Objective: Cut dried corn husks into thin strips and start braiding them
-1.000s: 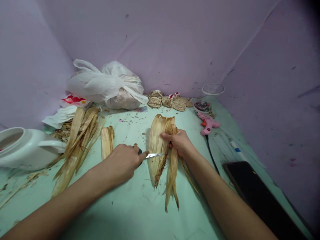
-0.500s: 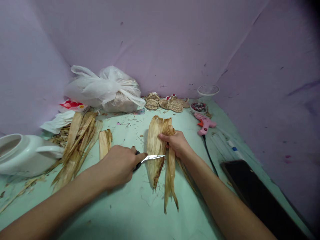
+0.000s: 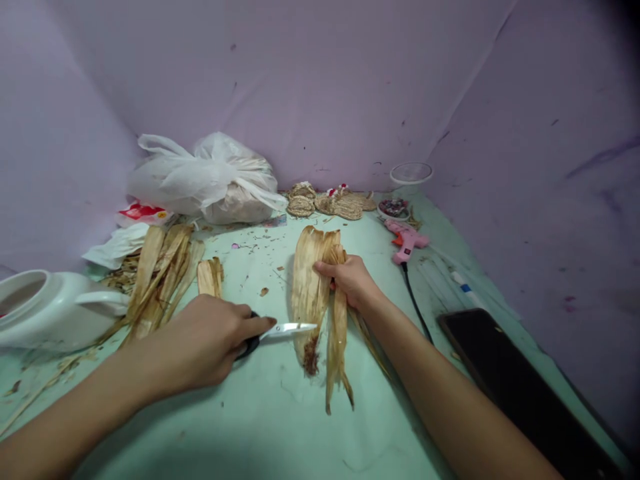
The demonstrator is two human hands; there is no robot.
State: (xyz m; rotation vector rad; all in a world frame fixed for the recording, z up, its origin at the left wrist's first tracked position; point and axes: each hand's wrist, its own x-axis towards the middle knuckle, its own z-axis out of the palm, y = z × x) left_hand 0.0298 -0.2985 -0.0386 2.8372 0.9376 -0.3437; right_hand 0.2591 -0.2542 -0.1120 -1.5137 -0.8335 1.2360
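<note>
While the left hand (image 3: 215,340) is holding scissors (image 3: 290,329) across the husk (image 3: 309,280), the right hand (image 3: 356,281) is pinching husk and strips (image 3: 339,330) over the table (image 3: 250,427); a slackening pinch would be risking a crooked cut.

Dim, diffuse light is noted across the purple wall (image 3: 300,87). Pale highlights are seen on the white jug (image 3: 60,310) and the scissors (image 3: 290,329). A soft shadow is cast on the green tabletop (image 3: 250,427) below the left forearm (image 3: 100,390). The upper right corner is blackened. Fine detail is slightly smeared, and wide-angle stretching is observed towards the edges.
</note>
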